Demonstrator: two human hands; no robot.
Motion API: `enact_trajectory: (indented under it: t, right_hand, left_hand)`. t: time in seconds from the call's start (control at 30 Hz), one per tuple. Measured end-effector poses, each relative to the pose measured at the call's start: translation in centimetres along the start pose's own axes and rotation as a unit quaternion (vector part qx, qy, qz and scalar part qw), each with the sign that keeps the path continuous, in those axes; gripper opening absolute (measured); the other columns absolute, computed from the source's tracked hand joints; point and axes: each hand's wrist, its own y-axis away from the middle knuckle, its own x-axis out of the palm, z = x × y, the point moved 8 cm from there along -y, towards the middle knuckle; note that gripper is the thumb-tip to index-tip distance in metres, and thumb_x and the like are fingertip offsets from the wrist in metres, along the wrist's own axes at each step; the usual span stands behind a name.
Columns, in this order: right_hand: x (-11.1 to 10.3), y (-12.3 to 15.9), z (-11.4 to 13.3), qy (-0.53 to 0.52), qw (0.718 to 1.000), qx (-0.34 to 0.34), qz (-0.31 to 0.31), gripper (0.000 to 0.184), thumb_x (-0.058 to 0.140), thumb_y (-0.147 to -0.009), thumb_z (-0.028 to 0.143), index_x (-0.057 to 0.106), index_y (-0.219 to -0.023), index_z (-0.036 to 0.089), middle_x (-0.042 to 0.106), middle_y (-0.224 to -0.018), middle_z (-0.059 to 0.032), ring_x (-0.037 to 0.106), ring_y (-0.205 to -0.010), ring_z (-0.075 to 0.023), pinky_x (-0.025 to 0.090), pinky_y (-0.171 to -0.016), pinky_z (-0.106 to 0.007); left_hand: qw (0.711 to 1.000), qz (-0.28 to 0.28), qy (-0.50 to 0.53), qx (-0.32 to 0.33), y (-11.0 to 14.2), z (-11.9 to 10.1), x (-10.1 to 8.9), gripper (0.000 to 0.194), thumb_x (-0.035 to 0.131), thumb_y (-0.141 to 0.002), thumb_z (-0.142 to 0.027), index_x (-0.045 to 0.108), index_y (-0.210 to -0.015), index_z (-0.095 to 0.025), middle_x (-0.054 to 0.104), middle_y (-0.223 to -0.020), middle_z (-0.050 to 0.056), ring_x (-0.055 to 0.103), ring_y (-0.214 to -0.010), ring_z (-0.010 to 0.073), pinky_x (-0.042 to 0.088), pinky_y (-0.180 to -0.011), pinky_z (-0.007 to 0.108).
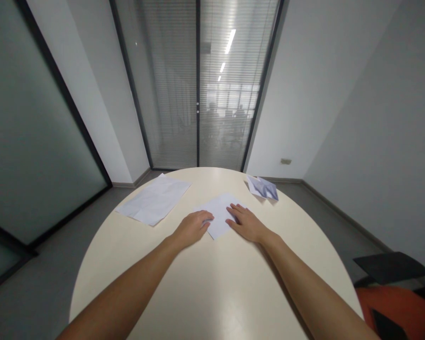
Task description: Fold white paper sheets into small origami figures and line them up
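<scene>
White paper, flat on the pale round table, one corner nearest

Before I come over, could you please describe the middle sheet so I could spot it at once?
On the round table, look between the larger sheet at left and the creased piece at right. The middle sheet lies there, the only one with the left hand and right hand at its sides.

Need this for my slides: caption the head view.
Left hand and right hand at a white paper on a round table.
</scene>
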Motion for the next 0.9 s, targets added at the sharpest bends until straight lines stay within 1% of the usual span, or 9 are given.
enact_trajectory:
  t: [0.1, 0.2, 0.27, 0.37, 0.47, 0.57, 0.67, 0.77, 0.9]
  right_hand:
    - [0.0, 0.0, -0.5, 0.001, 1.0, 0.008, 0.001, 0.069, 0.039, -0.098, 0.062, 0.043, -0.152, 0.019, 0.035, -0.16, -0.0127, 0.028, -0.149, -0.0315, 0.022, -0.12, -0.053]
    - [0.0, 0.0, -0.5, 0.001, 1.0, 0.007, 0.002, 0.068, 0.039, -0.098, 0.061, 0.043, -0.152, 0.019, 0.034, -0.16, -0.0121, 0.028, -0.149, -0.0316, 0.022, -0.12, -0.053]
    - [-0.1, 0.0, -0.4, -0.001, 1.0, 0.007, 0.003, 0.069, 0.039, -0.098, 0.061, 0.043, -0.152, 0.019, 0.034, -0.16, -0.0125, 0.027, -0.149, -0.032, 0.022, -0.12, -0.054]
    - [-0.1, 0.0, -0.4, -0.003, 1.0, 0.006, 0.001, 0.068, 0.04, -0.098, 0.06, 0.043, -0.151, 0.019, 0.035, -0.16, -0.0129, 0.028, -0.149, -0.0326, 0.023, -0.119, -0.056]
    - [-0.4, 0.0, -0.2, -0.002, 1.0, -0.008, -0.016, 0.063, 0.043, -0.097, 0.058, 0.049, -0.148, 0.02, 0.04, -0.157, -0.013, 0.034, -0.146, -0.0324, 0.025, -0.118, -0.056]
    - [-1.2, 0.1, 1.1, -0.011, 0.997, -0.062, -0.041, 0.053, 0.045, -0.098, 0.051, 0.059, -0.139, 0.021, 0.051, -0.149, -0.0121, 0.043, -0.14, -0.0305, 0.031, -0.117, -0.052]
    - [-2.0, 0.4, 2.8, -0.04, 0.992, -0.112, -0.049, 0.044, 0.045, -0.099, 0.047, 0.068, -0.128, 0.023, 0.06, -0.14, -0.0099, 0.051, -0.133, -0.0274, 0.038, -0.113, -0.046]
    - [-2.3, 0.7, 3.7, -0.07, 0.989, -0.123, -0.04, 0.041, 0.046, -0.098, 0.046, 0.071, -0.122, 0.024, 0.064, -0.135, -0.0092, 0.057, -0.125, -0.0259, 0.045, -0.108, -0.043]
    - [-2.5, 0.9, 4.0, -0.08, 0.988, -0.131, -0.032, 0.04, 0.054, -0.094, 0.047, 0.072, -0.12, 0.022, 0.064, -0.134, -0.0103, 0.058, -0.124, -0.0268, 0.047, -0.106, -0.041]
  left_hand:
    - [0.998, 0.039, 0.0, 0.047, 0.4, -1.4, 0.1, 0.031, 0.063, -0.09, -0.033, 0.068, -0.118, -0.022, 0.064, -0.135, 0.008, 0.053, -0.132, 0.0266, 0.04, -0.114, 0.044]
    - [0.995, 0.079, -0.016, 0.057, 0.6, -2.2, 0.1, 0.048, 0.073, -0.081, -0.045, 0.067, -0.122, -0.021, 0.059, -0.141, 0.012, 0.046, -0.138, 0.0329, 0.036, -0.116, 0.05]
    - [0.995, 0.089, -0.019, 0.051, 0.6, -2.4, 0.0, 0.051, 0.075, -0.079, -0.047, 0.067, -0.123, -0.021, 0.058, -0.142, 0.012, 0.045, -0.139, 0.0341, 0.034, -0.116, 0.052]
    - [0.995, 0.09, -0.017, 0.039, 0.5, -2.3, 0.0, 0.047, 0.073, -0.081, -0.047, 0.068, -0.122, -0.023, 0.058, -0.142, 0.011, 0.045, -0.139, 0.0336, 0.033, -0.116, 0.052]
    - [0.995, 0.089, -0.019, 0.033, 0.5, -2.3, 0.2, 0.046, 0.071, -0.083, -0.047, 0.068, -0.122, -0.023, 0.058, -0.143, 0.01, 0.045, -0.139, 0.0337, 0.032, -0.117, 0.053]
    - [0.996, 0.079, -0.028, 0.028, 0.5, -2.3, 0.1, 0.045, 0.07, -0.084, -0.048, 0.068, -0.121, -0.023, 0.059, -0.142, 0.01, 0.046, -0.138, 0.034, 0.034, -0.116, 0.053]
    - [0.997, 0.064, -0.039, 0.021, 0.4, -2.0, -0.1, 0.042, 0.068, -0.086, -0.048, 0.069, -0.12, -0.022, 0.06, -0.141, 0.009, 0.047, -0.137, 0.0342, 0.036, -0.115, 0.053]
    - [0.998, 0.055, -0.042, 0.01, 0.4, -1.5, -0.3, 0.039, 0.064, -0.088, -0.047, 0.07, -0.118, -0.023, 0.061, -0.14, 0.008, 0.049, -0.136, 0.0337, 0.037, -0.115, 0.052]
    - [0.998, 0.044, -0.034, 0.017, 0.3, -1.3, -0.3, 0.034, 0.061, -0.091, -0.045, 0.072, -0.114, -0.023, 0.063, -0.137, 0.007, 0.051, -0.134, 0.0308, 0.038, -0.114, 0.049]
